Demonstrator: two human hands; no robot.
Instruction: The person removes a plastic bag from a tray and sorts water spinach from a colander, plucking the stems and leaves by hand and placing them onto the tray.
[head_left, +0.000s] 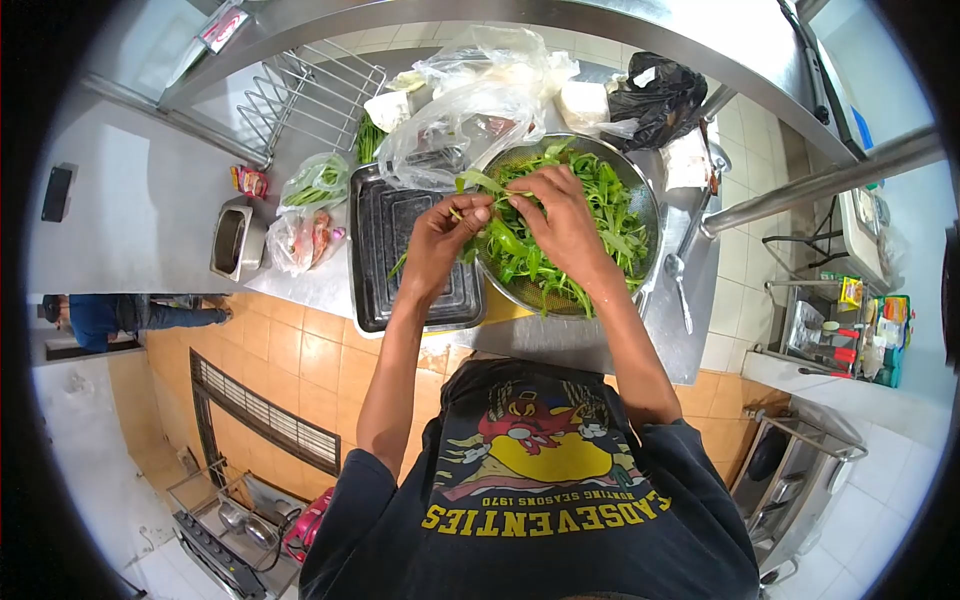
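Leafy greens fill a round metal colander on the steel table. Over its left side, my left hand pinches a stem of the greens between thumb and fingers. My right hand is close beside it, fingers closed on the same leafy piece. Left of the colander, partly under my left hand, lies a black rectangular tray. A few bits of green show near the tray's right part.
Clear plastic bags and a black plastic bag lie behind the colander. A wire rack, a small steel pan and bagged vegetables stand left. A spoon lies right. A steel shelf crosses above; another person is far left.
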